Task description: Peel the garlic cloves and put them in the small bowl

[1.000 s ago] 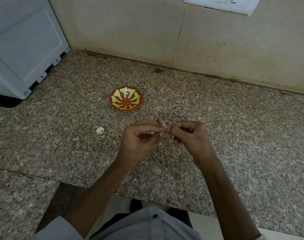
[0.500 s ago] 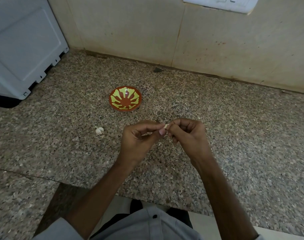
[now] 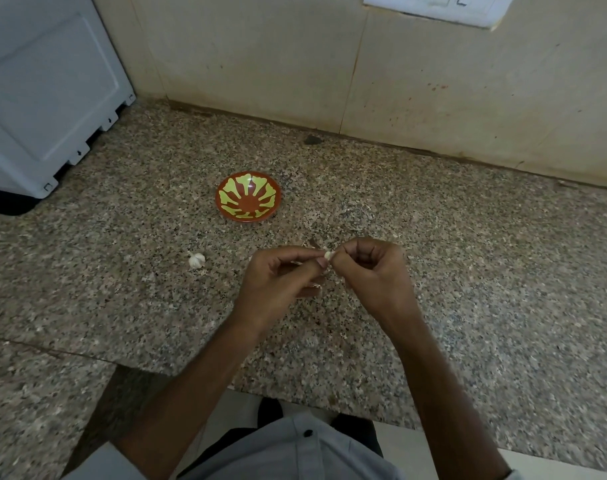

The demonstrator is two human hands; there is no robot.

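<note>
**A Two-Handed Pinch**

The left hand and right hand each pinch one garlic clove above the counter. The small bowl sits at eleven o'clock from them, and a garlic piece lies at nine o'clock.

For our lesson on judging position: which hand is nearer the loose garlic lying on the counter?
Left. The left hand is just right of the loose garlic; the right hand lies farther right, beyond it. Both pinch a clove.
</note>
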